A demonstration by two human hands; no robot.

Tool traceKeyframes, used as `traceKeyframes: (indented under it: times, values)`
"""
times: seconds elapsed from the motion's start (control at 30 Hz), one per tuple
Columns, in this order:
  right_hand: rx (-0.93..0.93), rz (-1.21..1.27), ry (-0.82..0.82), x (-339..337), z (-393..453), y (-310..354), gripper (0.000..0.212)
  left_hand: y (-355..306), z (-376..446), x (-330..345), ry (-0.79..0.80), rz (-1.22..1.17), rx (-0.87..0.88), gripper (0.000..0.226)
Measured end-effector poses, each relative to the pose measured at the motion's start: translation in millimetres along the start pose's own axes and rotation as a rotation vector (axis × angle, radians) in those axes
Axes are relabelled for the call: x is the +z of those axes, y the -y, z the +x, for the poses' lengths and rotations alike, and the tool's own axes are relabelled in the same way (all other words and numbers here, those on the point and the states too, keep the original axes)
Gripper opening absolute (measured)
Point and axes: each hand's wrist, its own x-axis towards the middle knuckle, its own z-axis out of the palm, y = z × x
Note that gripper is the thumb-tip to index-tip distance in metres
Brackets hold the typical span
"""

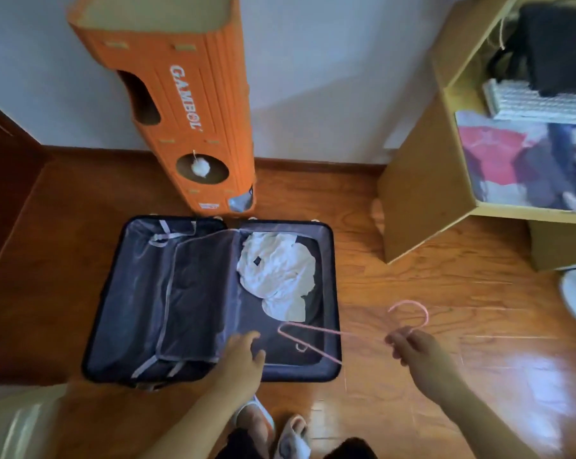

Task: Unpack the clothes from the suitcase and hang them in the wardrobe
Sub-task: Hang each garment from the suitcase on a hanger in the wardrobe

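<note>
A person's right hand (409, 346) pinches a pink hanger (316, 339) above an open suitcase (210, 299) on the floor, where white clothes (276, 270) lie; the left hand (246, 352) reaches in, fingers relaxed.

left hand (245, 354) reaches forward, fingers relaxed (holding nothing); right hand (412, 347) pinches shut.

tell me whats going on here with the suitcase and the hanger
A person stands over an open suitcase lying flat on the wooden floor. Their right hand pinches a pink hanger just below its hook, holding it over the suitcase's right half. The left hand reaches, fingers open, toward that same half, where a crumpled white garment lies, not yet picked up. The left half shows only lining and straps. An orange cardboard tower stands behind the suitcase.
</note>
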Motion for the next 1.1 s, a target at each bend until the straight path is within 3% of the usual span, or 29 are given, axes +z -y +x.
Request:
traceKeyframes:
  times: [0.17, 0.27, 0.37, 0.53, 0.63, 0.73, 0.8, 0.97, 1.03, 1.1]
  values:
    - [0.002, -0.056, -0.097, 34.1, 175.8, -41.0, 0.020, 45.0, 166.6, 84.2, 0.206, 0.094, -0.114, 0.034]
    - [-0.002, -0.034, -0.160, 79.9, 282.9, -81.8, 0.019, 77.4, 271.1, 146.9, 0.230, 0.078, -0.185, 0.035]
    - [-0.035, -0.037, -0.165, 120.8, 377.8, -111.9, 0.019, 99.9, 377.4, 206.2, 0.155, 0.131, -0.221, 0.041]
    - [-0.036, -0.021, -0.107, 139.7, 463.4, -141.6, 0.022, 128.3, 531.5, 260.1, -0.170, 0.380, -0.208, 0.072]
    - [-0.029, -0.025, -0.067, 138.4, 472.1, -150.8, 0.023, 147.8, 581.2, 263.2, -0.130, 0.363, -0.267, 0.057]
    - [0.016, -0.048, -0.069, 138.4, 462.7, -151.2, 0.024, 154.0, 575.9, 239.0, -0.205, 0.527, -0.103, 0.026]
    - [0.040, -0.070, -0.072, 134.9, 444.8, -141.4, 0.024, 142.1, 549.9, 207.3, -0.205, 0.456, -0.036, 0.021]
    - [0.072, -0.062, -0.099, 113.8, 367.9, -85.1, 0.024, 66.6, 421.4, 90.8, -0.230, -0.636, -0.190, 0.022]
    - [0.063, -0.023, -0.143, 99.4, 326.2, -51.2, 0.023, 27.8, 351.8, 34.9, -0.232, -0.803, -0.112, 0.020]
    - [0.046, 0.022, -0.177, 80.5, 277.3, -12.2, 0.025, -11.8, 280.6, -20.2, -0.179, -0.817, 0.015, 0.014]
